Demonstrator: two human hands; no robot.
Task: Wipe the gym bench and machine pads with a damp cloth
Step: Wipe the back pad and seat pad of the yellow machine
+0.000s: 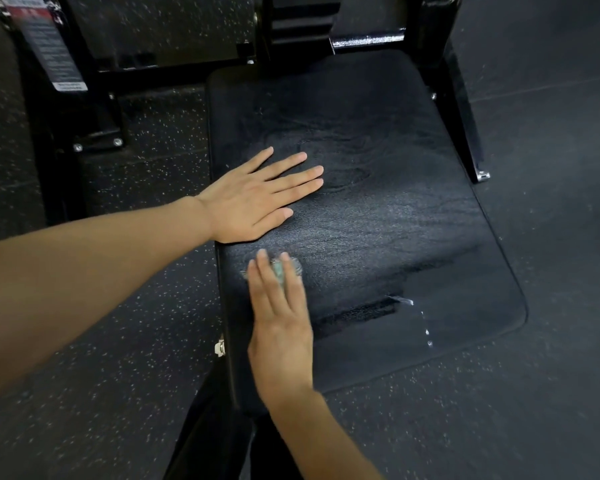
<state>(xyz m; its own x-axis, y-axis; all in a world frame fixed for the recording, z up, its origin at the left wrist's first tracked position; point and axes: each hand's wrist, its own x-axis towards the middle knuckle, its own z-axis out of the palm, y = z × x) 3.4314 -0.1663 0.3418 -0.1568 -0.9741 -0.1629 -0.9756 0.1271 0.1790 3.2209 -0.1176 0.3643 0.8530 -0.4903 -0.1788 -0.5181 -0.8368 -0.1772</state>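
A black padded machine seat (378, 209) fills the middle of the view, its surface streaked with wet marks. My left hand (253, 199) lies flat on the pad's left side, fingers straight and spread. My right hand (281, 317) presses a small pale grey-green cloth (278, 271) onto the pad near its left front edge. Its fingers are straight, and only a bit of the cloth shows between and beyond them. The right hand looks blurred.
The black steel machine frame (454, 98) stands behind and right of the seat. A bolted frame post with a label (49, 46) is at the back left. Dark speckled rubber floor (534, 375) surrounds it. A few water drops (426, 332) sit near the pad's front right.
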